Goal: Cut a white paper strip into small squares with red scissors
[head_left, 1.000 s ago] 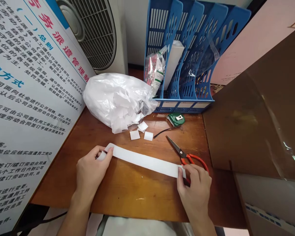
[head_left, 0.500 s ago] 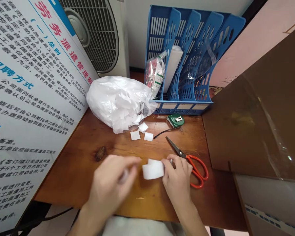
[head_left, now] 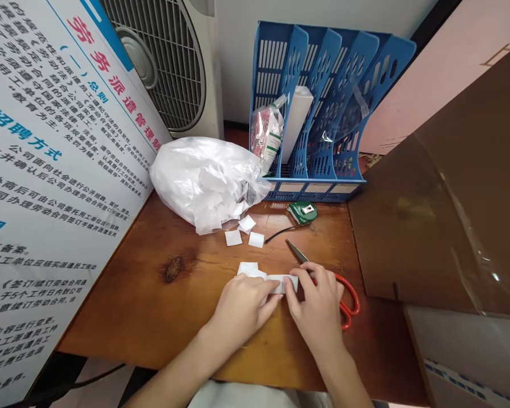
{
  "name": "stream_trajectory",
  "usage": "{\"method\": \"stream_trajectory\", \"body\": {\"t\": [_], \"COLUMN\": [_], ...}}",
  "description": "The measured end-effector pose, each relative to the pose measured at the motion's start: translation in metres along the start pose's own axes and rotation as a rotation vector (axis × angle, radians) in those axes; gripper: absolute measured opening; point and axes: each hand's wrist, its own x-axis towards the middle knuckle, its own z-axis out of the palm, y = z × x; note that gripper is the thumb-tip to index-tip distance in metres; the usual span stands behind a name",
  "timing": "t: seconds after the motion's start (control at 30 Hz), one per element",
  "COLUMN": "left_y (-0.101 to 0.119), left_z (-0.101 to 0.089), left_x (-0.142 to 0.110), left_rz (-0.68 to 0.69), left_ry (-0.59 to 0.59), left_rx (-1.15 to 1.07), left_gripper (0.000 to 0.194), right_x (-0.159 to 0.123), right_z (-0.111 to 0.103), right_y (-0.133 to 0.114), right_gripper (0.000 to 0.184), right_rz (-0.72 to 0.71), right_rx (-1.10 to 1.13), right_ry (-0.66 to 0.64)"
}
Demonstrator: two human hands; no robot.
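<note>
My left hand [head_left: 245, 301] is closed on a curled white strip [head_left: 248, 267], its thumb and forefinger pinching it near the middle. My right hand [head_left: 318, 300] pinches the same strip close by, at its right end. A loose part of the strip bends up behind my left fingers. Under and beside my right hand lie scissors with red handles [head_left: 352, 294], partly hidden by the fingers. Beyond the hands, several small white cut pieces [head_left: 233, 238] lie on the wooden table [head_left: 127, 306].
A white plastic bag [head_left: 182, 175] full of white pieces lies at the back left. Behind it stands a blue file rack [head_left: 318, 187], with a green tape measure [head_left: 302, 212] in front. A printed board [head_left: 68, 170] borders the left, a brown panel [head_left: 433, 226] the right.
My left hand has moved right and onto the strip, close to my right hand. The strip's loose part now lies further left and back. The right hand has shifted slightly right.
</note>
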Motion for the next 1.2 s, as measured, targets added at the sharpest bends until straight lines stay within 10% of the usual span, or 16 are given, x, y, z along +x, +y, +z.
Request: {"method": "stream_trajectory", "body": {"t": [0.2, 0.47, 0.67, 0.83, 1.2], "left_y": [0.014, 0.016, 0.011, 0.008, -0.005], "left_z": [-0.002, 0.001, 0.011, 0.025, 0.005], "left_x": [0.006, 0.009, 0.007, 0.008, -0.012], "left_rz": [-0.009, 0.024, 0.066, 0.084, 0.177], "left_ry": [-0.128, -0.119, -0.093, -0.075, 0.044], "left_rx": [0.237, 0.293, 0.291, 0.298, 0.266], "left_gripper": [0.022, 0.019, 0.024, 0.019, 0.015], "right_x": [0.062, 0.159, 0.094, 0.023, 0.005], "right_z": [-0.015, 0.023, -0.021, -0.026, -0.007], "right_y": [0.013, 0.034, -0.003, -0.039, -0.023], "right_gripper": [0.014, 0.034, 0.040, 0.046, 0.040], "right_rz": [0.041, 0.264, 0.327, 0.523, 0.612], "right_rx": [0.135, 0.223, 0.602, 1.523, 1.135], "right_ry": [-0.065, 0.010, -0.060, -0.397, -0.125]}}
